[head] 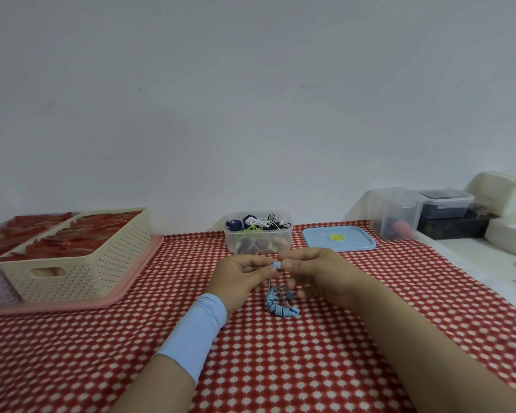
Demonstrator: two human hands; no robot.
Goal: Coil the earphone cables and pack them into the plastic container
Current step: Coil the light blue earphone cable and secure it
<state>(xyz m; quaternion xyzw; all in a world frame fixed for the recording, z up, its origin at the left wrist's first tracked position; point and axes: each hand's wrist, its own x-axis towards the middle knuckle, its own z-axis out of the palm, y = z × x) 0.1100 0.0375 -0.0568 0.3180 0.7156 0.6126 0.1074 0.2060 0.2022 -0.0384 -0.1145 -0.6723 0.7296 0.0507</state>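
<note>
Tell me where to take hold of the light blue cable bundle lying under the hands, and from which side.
Probably pinch the light blue cable bundle across its wound middle, coming from above. It rests low on the checked cloth, loose loops stick out at its top, and a thin strand runs up to the earbud that the left hand and right hand pinch.

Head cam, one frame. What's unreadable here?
Head view only:
- Small light-blue earbud: pinched between left hand and right hand; fingertips hide most of it.
- Light-blue earphone cable bundle: too small to tell coiled from tangled; the right hand overlaps its top.
- Clear plastic container: cables overlap, count unreadable.
- Frosted lidded tub, far right: cloudy wall blurs the reddish contents.
- Cream perforated basket: red contents blurred.
</note>
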